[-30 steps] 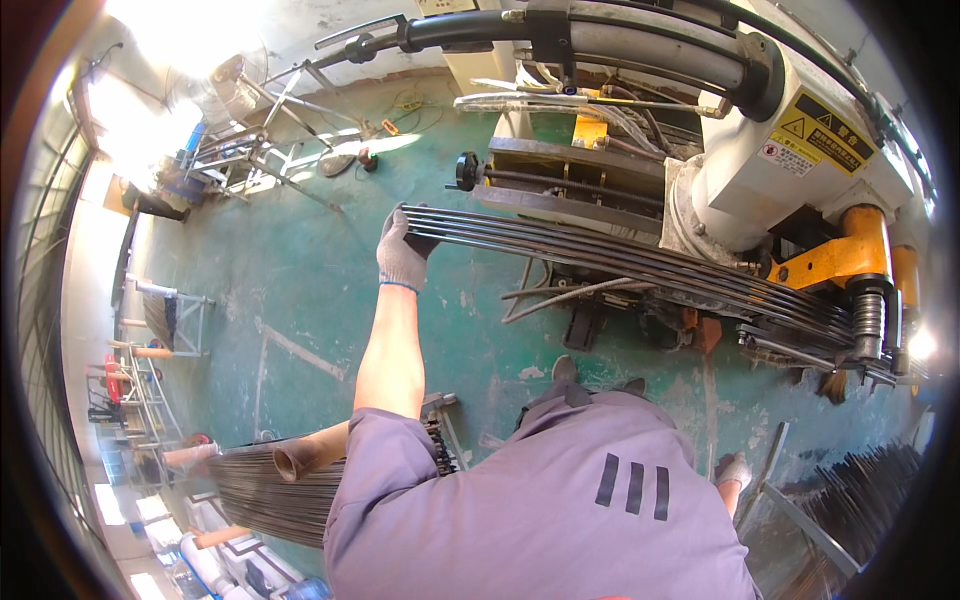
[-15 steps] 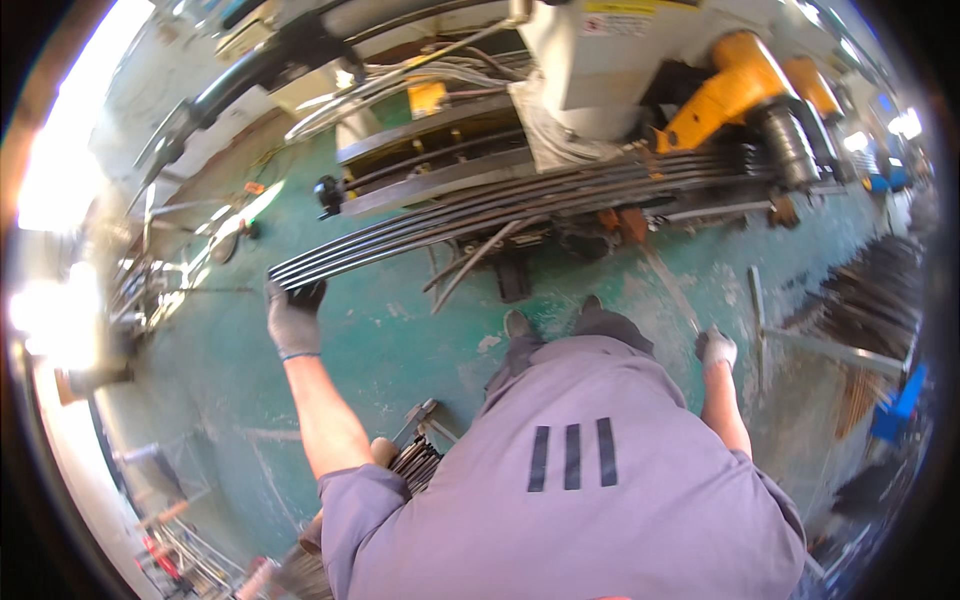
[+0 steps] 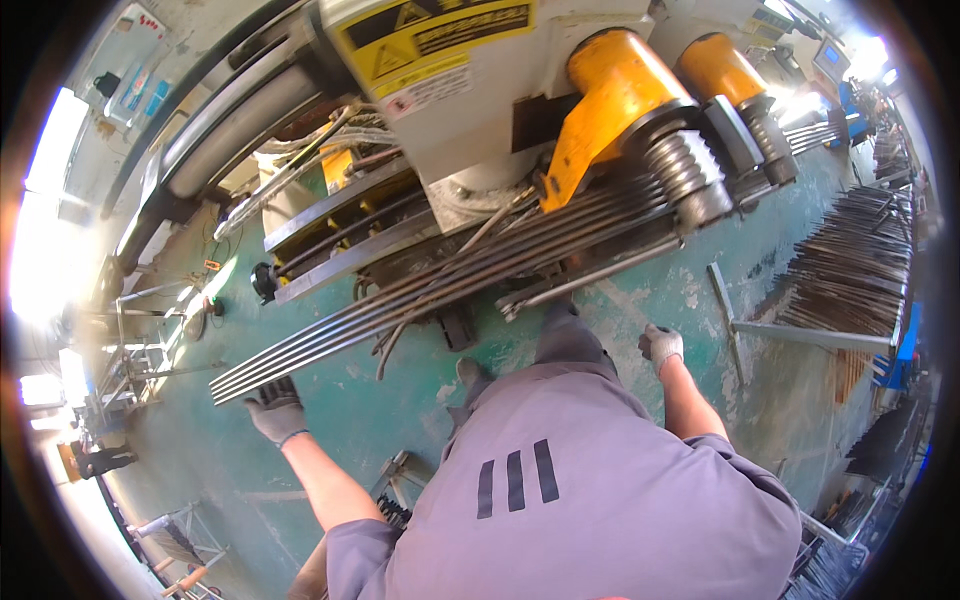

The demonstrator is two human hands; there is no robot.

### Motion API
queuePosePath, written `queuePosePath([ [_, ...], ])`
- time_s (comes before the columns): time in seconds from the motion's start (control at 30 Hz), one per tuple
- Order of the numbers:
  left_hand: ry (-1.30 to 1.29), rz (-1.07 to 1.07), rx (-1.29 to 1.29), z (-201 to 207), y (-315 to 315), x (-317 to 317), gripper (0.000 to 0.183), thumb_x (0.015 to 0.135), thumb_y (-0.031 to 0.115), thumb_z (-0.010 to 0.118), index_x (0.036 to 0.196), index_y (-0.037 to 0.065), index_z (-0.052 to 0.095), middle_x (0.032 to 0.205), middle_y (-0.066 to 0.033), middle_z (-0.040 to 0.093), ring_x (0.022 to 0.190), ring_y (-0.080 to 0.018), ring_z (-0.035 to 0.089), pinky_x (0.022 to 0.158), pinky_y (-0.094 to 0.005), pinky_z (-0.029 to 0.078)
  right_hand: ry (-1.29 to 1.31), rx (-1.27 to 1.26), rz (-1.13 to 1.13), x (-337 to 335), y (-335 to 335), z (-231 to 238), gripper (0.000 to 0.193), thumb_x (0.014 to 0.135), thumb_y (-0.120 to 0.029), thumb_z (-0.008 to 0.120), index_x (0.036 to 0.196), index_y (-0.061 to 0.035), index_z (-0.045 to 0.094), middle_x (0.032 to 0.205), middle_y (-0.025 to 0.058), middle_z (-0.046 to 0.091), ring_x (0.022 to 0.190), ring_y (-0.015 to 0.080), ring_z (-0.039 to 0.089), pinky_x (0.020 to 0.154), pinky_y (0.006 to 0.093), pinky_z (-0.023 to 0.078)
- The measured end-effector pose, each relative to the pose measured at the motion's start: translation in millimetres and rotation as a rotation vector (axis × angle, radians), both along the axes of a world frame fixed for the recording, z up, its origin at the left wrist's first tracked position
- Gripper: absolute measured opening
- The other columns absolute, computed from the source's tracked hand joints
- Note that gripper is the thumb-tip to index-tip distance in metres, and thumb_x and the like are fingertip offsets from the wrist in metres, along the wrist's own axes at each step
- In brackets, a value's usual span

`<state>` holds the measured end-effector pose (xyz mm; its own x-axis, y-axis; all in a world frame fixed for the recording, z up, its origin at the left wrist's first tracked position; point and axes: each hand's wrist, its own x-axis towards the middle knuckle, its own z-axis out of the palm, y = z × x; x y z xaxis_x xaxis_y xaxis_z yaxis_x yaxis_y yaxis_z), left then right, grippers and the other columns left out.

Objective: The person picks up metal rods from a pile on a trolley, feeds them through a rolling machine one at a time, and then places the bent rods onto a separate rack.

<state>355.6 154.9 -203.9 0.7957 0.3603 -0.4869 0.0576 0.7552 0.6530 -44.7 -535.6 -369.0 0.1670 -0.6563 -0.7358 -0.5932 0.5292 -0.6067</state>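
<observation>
Several long, thin metal rods (image 3: 330,345) lie side by side, running from the machine down to the left. My left hand (image 3: 276,412), in a grey glove with dark fingers, is at their near left ends. Its fingers are stretched out and apart just under the rods; whether they touch the lowest one is hard to tell. My right hand (image 3: 662,347), also gloved, hangs over the floor to the right of my body. Its fingers are loosely curled in, and nothing shows in them. The rods' far ends pass under the machine's orange arm (image 3: 600,120).
A large pale machine (image 3: 440,130) with a second orange part (image 3: 722,70) stands ahead. A short metal bar (image 3: 590,278) sticks out below the rods. At right, a metal rack (image 3: 810,333) holds a big pile of dark rods (image 3: 845,265). Another stand (image 3: 395,480) is at lower left.
The rods' near ends have swung down and toward me, and the left hand went with them, its fingers now straighter. My view has shifted right and nearer the machine.
</observation>
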Motion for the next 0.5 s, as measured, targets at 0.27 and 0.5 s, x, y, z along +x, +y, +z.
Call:
queuePosePath([
  [0.27, 0.272, -0.371, -0.224, -56, -313, -74, 0.041, 0.107, 0.032, 0.053, 0.139, 0.008, 0.06, 0.147, -0.0159, 0.061, 0.134, -0.0365, 0.059, 0.111, -0.0552, 0.05, 0.193, 0.067, 0.199, -1, -128, -41, 0.027, 0.101, -0.027, 0.068, 0.106, -0.0014, 0.07, 0.083, 0.0081, 0.071, 0.063, 0.0203, 0.064, 0.054, 0.0357, 0.047],
  [0.5, 0.005, -0.851, -0.157, -50, -371, -86, 0.036, 0.108, 0.022, 0.054, 0.14, 0.006, 0.06, 0.145, -0.0158, 0.062, 0.133, -0.0323, 0.06, 0.106, -0.0492, 0.052, -0.113, -0.044, 0.194, 44, -162, -4, 0.026, 0.099, -0.027, 0.07, 0.095, -0.0013, 0.071, 0.081, 0.0065, 0.07, 0.065, 0.0169, 0.062, 0.059, 0.0331, 0.047],
])
